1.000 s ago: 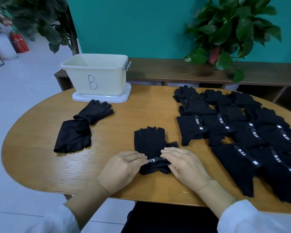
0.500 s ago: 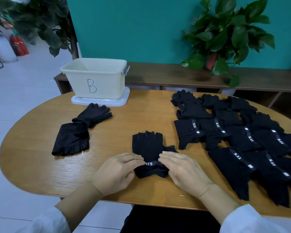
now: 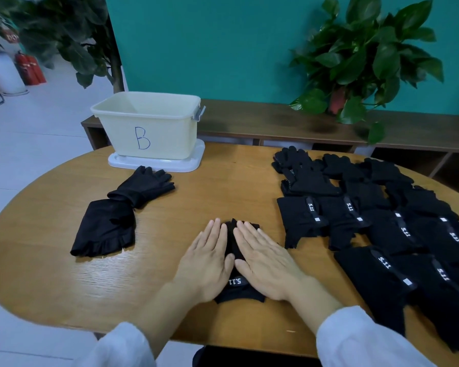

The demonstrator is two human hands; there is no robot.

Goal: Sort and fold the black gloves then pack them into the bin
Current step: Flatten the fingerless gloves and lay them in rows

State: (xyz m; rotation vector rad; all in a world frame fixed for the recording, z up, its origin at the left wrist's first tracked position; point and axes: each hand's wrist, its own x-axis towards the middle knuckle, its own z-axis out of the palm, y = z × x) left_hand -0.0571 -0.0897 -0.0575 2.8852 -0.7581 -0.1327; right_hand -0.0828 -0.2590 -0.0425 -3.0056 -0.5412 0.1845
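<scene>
A black fingerless glove point(image 3: 236, 286) with a white "5.11" strap lies near the table's front edge. My left hand point(image 3: 207, 258) and my right hand point(image 3: 263, 258) lie flat on it side by side, fingers straight, pressing it down and hiding most of it. Several more black gloves point(image 3: 376, 223) are spread in rows over the right half of the table. A long black glove point(image 3: 117, 210) lies on the left. The cream bin point(image 3: 149, 125), marked "B", stands at the back left on its white lid point(image 3: 157, 162).
The wooden oval table point(image 3: 223, 186) carries everything. A low wooden bench point(image 3: 276, 123) with a potted plant point(image 3: 363, 56) runs behind it along the teal wall. Another plant stands at the back left.
Both hands moved from the glove's wrist strap forward over its body and flattened out. The camera tilted a little.
</scene>
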